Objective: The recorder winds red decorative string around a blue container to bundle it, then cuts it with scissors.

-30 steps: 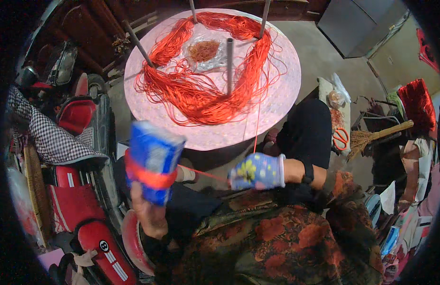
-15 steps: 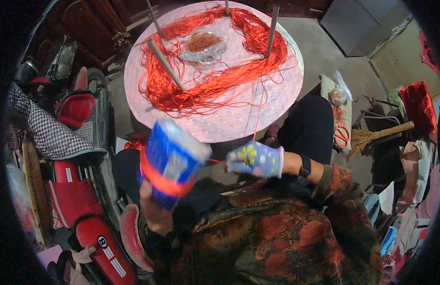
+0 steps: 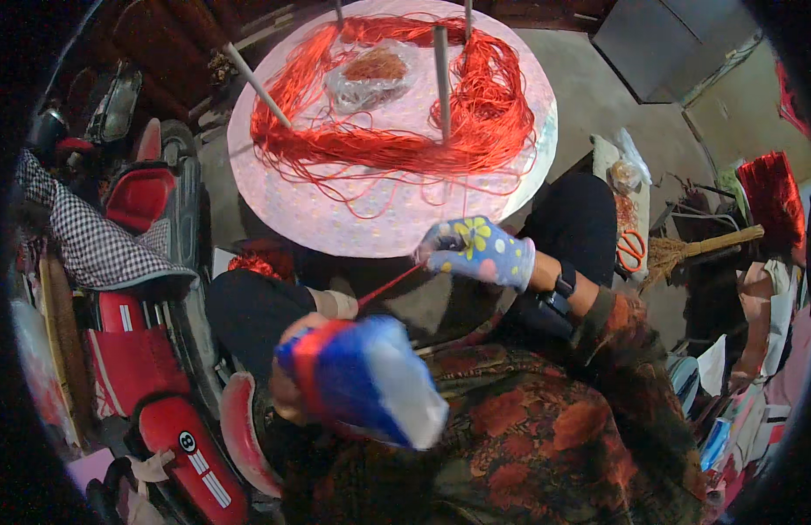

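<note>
My left hand (image 3: 286, 392) is wrapped around a blue and white package (image 3: 384, 376) with red cord wound about its middle; motion blurs it. Its white end points to the lower right, over my lap. From the package a taut red cord (image 3: 392, 285) runs up to my right hand (image 3: 480, 252), which wears a flowered blue-grey glove. The gloved fingers are closed around the cord. Just beyond, a loose hank of red cord (image 3: 362, 150) lies around several upright posts (image 3: 442, 87) on a round pink top (image 3: 305, 201).
Inside the hank sits a clear plastic bag (image 3: 370, 79) of brownish stuff. Orange-handled scissors (image 3: 630, 250) and a straw broom (image 3: 699, 252) lie at the right. A red ride-on vehicle (image 3: 191, 455) stands close on my left. A grey cabinet (image 3: 655, 48) is at the far right.
The round top has turned clockwise with its posts and hank. My left hand has swung the package nearer and rightward, tipping it over. My right hand has risen slightly, still on the cord.
</note>
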Demonstrator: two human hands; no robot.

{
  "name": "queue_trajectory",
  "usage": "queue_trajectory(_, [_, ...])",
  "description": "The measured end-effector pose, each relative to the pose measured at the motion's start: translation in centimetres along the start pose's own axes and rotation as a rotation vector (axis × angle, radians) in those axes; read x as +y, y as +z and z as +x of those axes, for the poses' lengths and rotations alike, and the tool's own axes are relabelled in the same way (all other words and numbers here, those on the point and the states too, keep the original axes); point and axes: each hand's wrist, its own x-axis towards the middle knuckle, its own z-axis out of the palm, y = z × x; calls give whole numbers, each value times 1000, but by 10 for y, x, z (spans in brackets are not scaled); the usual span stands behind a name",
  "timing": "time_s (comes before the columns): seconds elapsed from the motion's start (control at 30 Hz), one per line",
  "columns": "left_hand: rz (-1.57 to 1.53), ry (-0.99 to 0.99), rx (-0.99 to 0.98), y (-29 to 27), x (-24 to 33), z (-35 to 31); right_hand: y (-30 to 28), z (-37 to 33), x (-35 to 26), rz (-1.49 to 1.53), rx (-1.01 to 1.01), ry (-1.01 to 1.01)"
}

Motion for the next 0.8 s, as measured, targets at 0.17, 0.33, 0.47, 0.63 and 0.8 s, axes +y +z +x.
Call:
queue_trajectory(0.17, [-359, 308, 225, 3, -11, 10, 38, -24, -8, -319, -93, -265])
queue_trajectory(0.33, [754, 417, 750, -9, -14, 21, 30, -12, -60, -637, -301, -311])
queue_trajectory(0.47, [881, -117, 316, -10, 2, 23, 9, 13, -45, -272, -73, -433])
queue_trajectory(0.63, [341, -133, 8, -3, 7, 5, 10, 12, -4, 201, -126, 21])
queue_trajectory(0.8, [153, 256, 489, -11, -10, 6, 36, -21, 1, -36, -217, -148])
